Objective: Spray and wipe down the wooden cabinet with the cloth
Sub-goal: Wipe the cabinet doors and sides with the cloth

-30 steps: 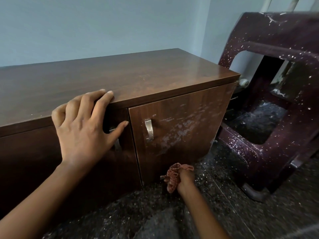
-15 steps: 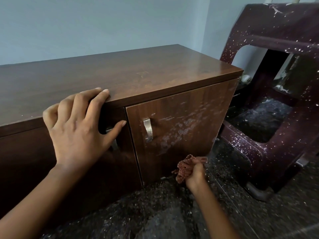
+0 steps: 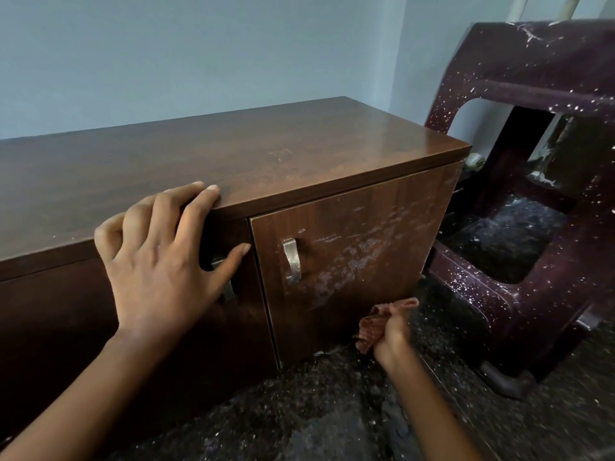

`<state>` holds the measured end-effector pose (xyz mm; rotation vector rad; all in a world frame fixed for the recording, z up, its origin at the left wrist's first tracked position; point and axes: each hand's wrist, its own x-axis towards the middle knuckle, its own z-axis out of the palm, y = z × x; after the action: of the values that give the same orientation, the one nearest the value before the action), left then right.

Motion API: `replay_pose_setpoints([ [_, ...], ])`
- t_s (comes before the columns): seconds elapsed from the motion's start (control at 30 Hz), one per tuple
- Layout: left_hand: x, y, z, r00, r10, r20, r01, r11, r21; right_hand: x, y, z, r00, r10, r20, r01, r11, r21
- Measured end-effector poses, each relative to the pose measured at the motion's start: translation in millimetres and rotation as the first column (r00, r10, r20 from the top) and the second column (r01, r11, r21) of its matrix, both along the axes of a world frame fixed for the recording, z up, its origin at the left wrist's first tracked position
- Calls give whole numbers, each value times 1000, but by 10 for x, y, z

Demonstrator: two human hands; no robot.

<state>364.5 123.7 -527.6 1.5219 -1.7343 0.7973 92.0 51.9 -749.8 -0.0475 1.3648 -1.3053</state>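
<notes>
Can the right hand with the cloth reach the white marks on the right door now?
Probably yes. The right hand holds the cloth low beside the right door, just below the white marks, and nothing stands between them.

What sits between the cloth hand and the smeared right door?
Nothing visible. The right hand holds the cloth low at the right door, below the whitish smears. The handle sits off to the left.

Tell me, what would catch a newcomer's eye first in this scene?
Probably the whitish smears across the right door of the wooden cabinet. Low at that door's bottom corner, the right hand clutches a crumpled reddish cloth, while the left hand rests spread on the cabinet's front edge. To the right stands a dark maroon plastic chair speckled white.
</notes>
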Motion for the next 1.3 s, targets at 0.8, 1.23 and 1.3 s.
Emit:
replay_pose_setpoints([
  [0.8,-12,26,46,1000,5,9,-5,1000,27,-291,-260,357,948,-213,-235,176,970,-169],
  [1.23,-15,25,41,1000,8,9,-8,999,33,24,-96,811,878,-293,-378,74,865,-497],
  [1.3,-10,29,42,1000,11,10,-11,999,35,-70,-192,722,816,-316,-484,72,886,-458],
])
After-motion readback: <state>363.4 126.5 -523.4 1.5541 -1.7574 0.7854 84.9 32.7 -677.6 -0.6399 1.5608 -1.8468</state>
